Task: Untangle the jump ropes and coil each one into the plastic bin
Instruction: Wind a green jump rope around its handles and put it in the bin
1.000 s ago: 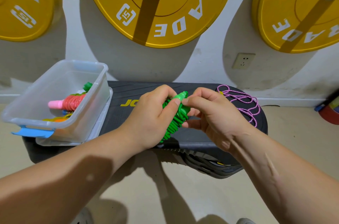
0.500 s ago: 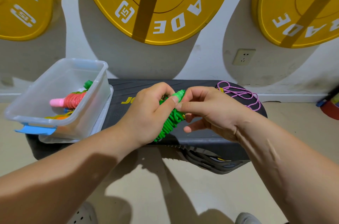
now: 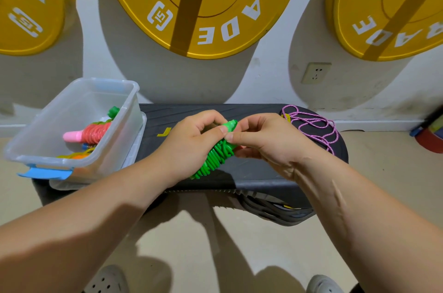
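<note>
A green jump rope is wound into a tight bundle round its handles, held over the black step platform. My left hand grips the bundle from the left, thumb against the handle tip. My right hand pinches the cord near the top of the bundle. A purple jump rope lies in loose loops at the platform's right end. The clear plastic bin stands at the left end and holds a coiled pink-red rope, a green handle and an orange rope.
Three yellow weight plates hang on the wall behind the platform. A wall socket is at the right. A red and blue object sits on the floor at the far right edge. My shoes show at the bottom.
Both hands stayed on the green bundle. My right fingers shifted slightly along the cord near the handle tip, and the bundle barely moved.
</note>
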